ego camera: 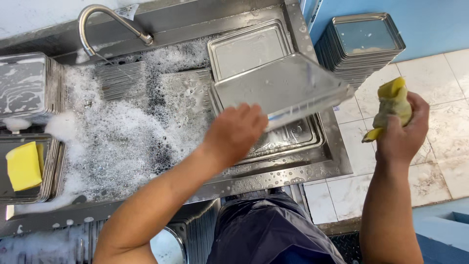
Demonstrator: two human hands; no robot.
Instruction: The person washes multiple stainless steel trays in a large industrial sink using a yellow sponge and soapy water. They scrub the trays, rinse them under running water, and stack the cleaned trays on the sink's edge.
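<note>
A wet metal tray (281, 88) is held tilted over the right part of the steel sink (312, 168), the left hand (237, 132) gripping its near edge, fingers apparently curled beneath. The right hand (403, 129) is closed around a yellow sponge (393, 100) above the tiled floor (439, 146), near stacked trays (359, 44); foam (122, 132) fills the basin beside it

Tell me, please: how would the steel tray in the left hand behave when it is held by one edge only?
The steel tray looks rigid, so probably no bending. It is wet, with foam nearby, so it may slip in the left hand. Held tilted by one edge, it could swing.
</note>
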